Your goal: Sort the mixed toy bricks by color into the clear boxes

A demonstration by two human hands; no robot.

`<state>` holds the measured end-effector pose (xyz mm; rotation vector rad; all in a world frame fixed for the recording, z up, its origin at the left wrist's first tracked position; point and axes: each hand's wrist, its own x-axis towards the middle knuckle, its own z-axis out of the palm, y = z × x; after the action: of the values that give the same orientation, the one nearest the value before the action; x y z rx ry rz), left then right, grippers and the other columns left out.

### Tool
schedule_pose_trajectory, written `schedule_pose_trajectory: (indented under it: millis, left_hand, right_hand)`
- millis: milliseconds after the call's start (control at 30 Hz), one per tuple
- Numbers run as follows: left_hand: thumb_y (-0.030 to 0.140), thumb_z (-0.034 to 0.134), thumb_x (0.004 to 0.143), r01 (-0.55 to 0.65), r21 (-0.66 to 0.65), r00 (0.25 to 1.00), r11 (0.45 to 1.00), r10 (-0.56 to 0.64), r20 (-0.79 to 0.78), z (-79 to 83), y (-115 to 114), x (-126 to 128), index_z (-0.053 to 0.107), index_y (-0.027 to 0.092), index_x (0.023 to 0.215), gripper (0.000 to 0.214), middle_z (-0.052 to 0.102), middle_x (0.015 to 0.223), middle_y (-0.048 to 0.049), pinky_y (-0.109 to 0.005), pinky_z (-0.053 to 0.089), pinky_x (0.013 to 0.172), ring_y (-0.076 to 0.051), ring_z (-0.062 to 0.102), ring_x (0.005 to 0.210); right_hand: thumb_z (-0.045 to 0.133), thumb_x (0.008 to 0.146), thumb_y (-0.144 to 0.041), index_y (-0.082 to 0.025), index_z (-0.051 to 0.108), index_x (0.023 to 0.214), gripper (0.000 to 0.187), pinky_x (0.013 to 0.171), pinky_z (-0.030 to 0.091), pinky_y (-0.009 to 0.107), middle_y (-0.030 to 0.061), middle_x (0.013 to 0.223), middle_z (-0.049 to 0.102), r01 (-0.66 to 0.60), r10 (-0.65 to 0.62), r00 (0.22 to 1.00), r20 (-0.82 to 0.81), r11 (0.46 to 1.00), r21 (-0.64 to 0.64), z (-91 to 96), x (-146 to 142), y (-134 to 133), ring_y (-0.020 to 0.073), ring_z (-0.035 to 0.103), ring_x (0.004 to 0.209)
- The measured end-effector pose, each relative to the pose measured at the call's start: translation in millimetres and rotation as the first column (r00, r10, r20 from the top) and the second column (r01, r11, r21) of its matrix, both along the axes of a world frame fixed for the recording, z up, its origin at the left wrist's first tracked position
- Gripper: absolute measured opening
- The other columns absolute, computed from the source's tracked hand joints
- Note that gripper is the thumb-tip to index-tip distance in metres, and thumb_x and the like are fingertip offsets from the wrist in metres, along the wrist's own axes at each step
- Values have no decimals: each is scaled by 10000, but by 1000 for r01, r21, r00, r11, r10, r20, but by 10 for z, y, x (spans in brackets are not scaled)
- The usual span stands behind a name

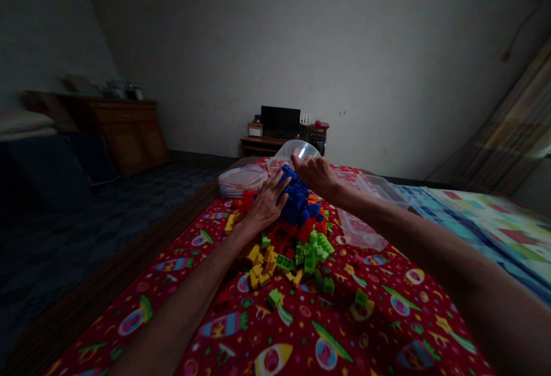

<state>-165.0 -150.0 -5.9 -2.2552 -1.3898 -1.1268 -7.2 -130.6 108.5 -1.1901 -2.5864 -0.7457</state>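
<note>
A heap of plastic building bricks (293, 232) lies on a red patterned bedsheet (379, 318): blue ones at the far side, red, green and yellow nearer me. My left hand (264, 204) rests flat on the pile's left side, fingers spread over blue and red bricks. My right hand (314, 172) is at the far top of the pile, fingers curled against the rim of a clear plastic bowl (299, 149) tipped behind the blue bricks. Loose green bricks (360, 297) lie scattered in front.
A clear plastic tub (365, 209) sits right of the pile, and a clear lidded container (241, 179) sits to the far left. The bed's wooden edge (129, 267) runs along the left. A low table with a monitor (279, 120) stands by the far wall.
</note>
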Motion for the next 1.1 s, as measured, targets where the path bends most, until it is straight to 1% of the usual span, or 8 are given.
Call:
schedule_pose_trajectory:
  millis: [200,367,600,733,800,867,1000,1100]
  left_hand:
    - [352,323,957,-30,38,999,999,31,-12,42,9,-5,419,202,1360,441,401,1430,-113,-508,245,1127,-272,282,1371]
    - [344,296,961,-74,-43,995,996,71,-71,-42,80,32,531,175,1253,411,515,1333,-107,-574,230,1110,-323,336,1334]
    - [342,280,976,-57,-101,991,993,43,-130,-75,2,45,534,210,1231,384,600,1222,-80,-509,305,1078,-251,506,1186]
    - [329,289,976,-108,-123,987,987,91,-135,-14,-15,48,612,225,1042,346,639,1064,-62,-442,387,1007,-221,584,1019]
    - [326,292,974,-146,-97,981,985,132,-141,42,-38,69,628,210,889,365,635,962,-67,-409,431,950,-219,593,942]
    - [319,289,973,-185,-37,974,982,178,-139,106,-72,97,616,197,823,379,618,932,-78,-393,449,924,-223,584,928]
    - [284,288,966,-170,81,978,982,178,-105,181,-125,134,606,163,1012,343,584,1110,-116,-391,428,984,-233,531,1085]
    - [276,288,965,-98,76,981,992,110,-163,153,-130,131,553,169,1190,364,532,1279,-114,-444,342,1078,-241,445,1238]
  right_hand:
    - [154,876,-38,-110,211,1474,605,709,411,328,191,1013,592,-72,65,993,96,995,72,-119,79,-164,235,566,900]
    - [134,881,-30,-126,222,1471,604,686,407,304,170,971,592,-121,109,991,81,980,156,-183,29,-99,218,556,869]
    - [177,894,-68,-94,214,1471,579,716,437,345,189,959,595,-6,9,1000,-26,995,96,-121,-48,161,241,570,865]
    - [179,896,-76,-101,179,1487,591,718,443,354,210,982,598,28,-20,996,-84,996,86,-39,9,192,253,572,864]
    - [185,906,-95,-105,165,1491,585,708,443,349,213,977,600,46,-37,995,-94,995,88,-18,34,172,252,577,849]
    - [201,922,-129,-109,151,1493,574,693,439,341,211,970,602,62,-51,993,-103,993,101,-17,47,144,249,582,827]
    - [241,932,-146,-133,173,1490,562,658,414,323,198,952,608,36,-25,996,-90,991,126,-47,42,85,240,582,792]
    - [255,936,-149,-148,171,1493,563,651,394,321,199,957,612,29,-14,994,-112,990,139,-25,47,58,233,576,779]
